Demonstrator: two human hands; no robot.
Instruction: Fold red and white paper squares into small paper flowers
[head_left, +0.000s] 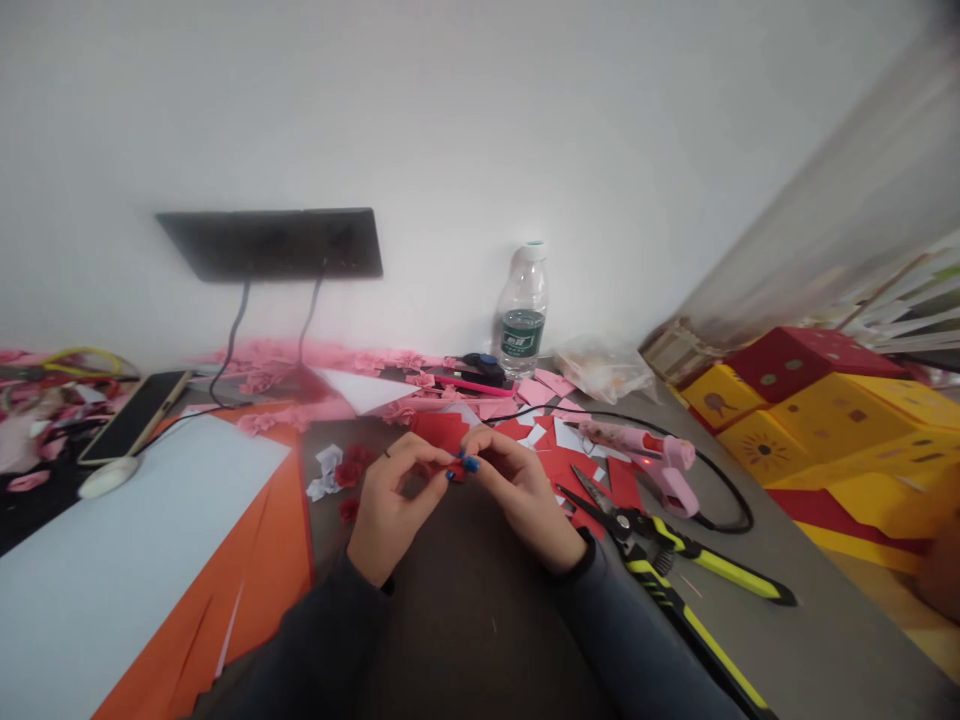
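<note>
While L hand (391, 505) & R hand (529, 490) meet over counter (465, 620), red paper pc. (458, 471) sits betw. them; grip of each pinched on it. Pc.'s direction & long axis: can't tell, mostly covered. Shears (624, 524) at R, blades twd. red scraps (553, 465).

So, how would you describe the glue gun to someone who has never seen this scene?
On the grey table, find the right hand, then the red paper scraps beside it. At their right edge, beyond the yellow-and-black shears, lies the glue gun. Its pink, gun-shaped body with a small glowing red light sets it apart from the flat paper and bladed shears.
</note>
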